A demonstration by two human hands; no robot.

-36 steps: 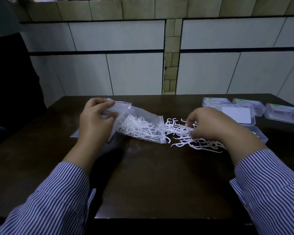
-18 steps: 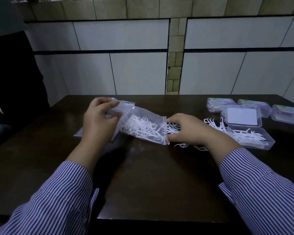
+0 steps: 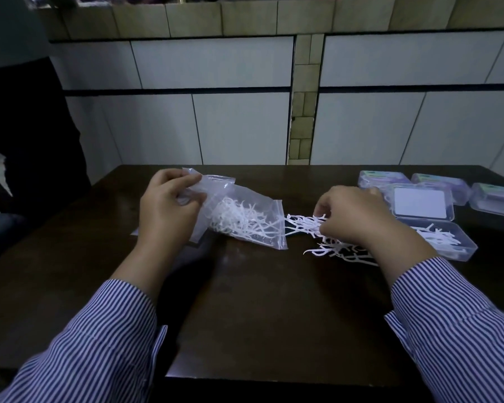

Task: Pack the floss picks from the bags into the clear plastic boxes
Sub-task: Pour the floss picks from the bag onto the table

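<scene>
Person: striped long-sleeve shirt, bare hands

Left sleeve [image 3: 99,338] at 7 o'clock, right sleeve [image 3: 460,324] at 5 o'clock: narrow blue-and-white stripes, buttoned-type cuffs with a slit opening. Left hand [image 3: 166,210] and right hand [image 3: 352,216] ungloved.

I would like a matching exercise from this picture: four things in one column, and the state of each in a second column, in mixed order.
Things:
1. plastic bag
2. open clear box
3. left hand
4. loose floss picks

States:
A. lie scattered on the dark table
B. grips the closed end of the bag
C. lies on its side, mouth toward the right hand
D. lid open, a few picks inside

Pairs: 1-C, 2-D, 3-B, 4-A
</scene>
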